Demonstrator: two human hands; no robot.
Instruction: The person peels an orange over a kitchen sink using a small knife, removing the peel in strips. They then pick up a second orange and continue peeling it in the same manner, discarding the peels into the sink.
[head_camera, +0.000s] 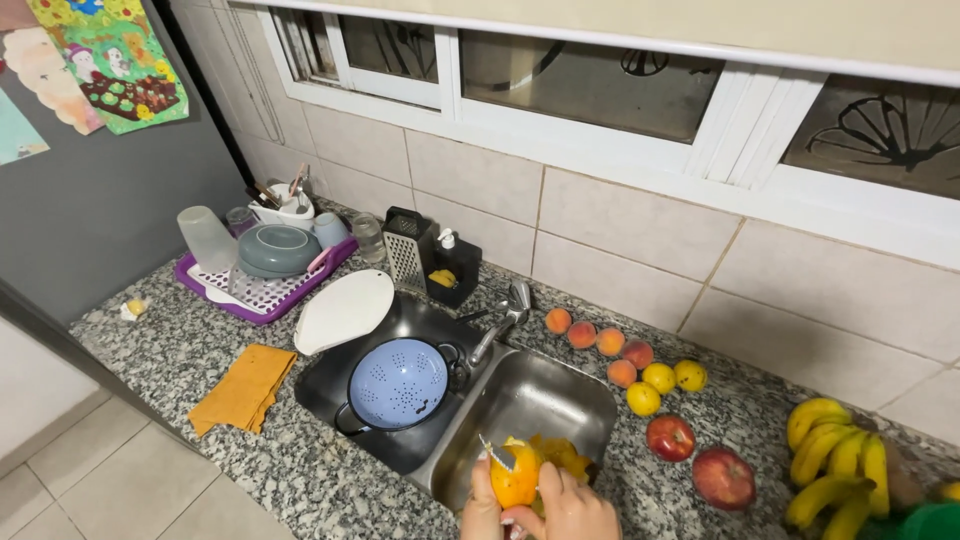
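Both my hands meet at the bottom edge, over the right basin of a steel sink (590, 395). My right hand (575, 510) wraps around an orange, partly peeled fruit (515, 482). My left hand (480, 508) presses against the fruit's left side, and a small metal blade (497, 453) sticks up from it over the top of the fruit. Orange-yellow peels (565, 455) lie in the basin just behind the fruit.
A blue colander (398, 385) sits in the left basin under a white board (343, 310). Behind are the tap (505, 315), a grater (405, 245) and a purple dish rack (262, 290). Peaches (598, 340), lemons (660, 385), two apples (695, 460) and bananas (835, 465) lie on the right; an orange cloth (243, 388) on the left.
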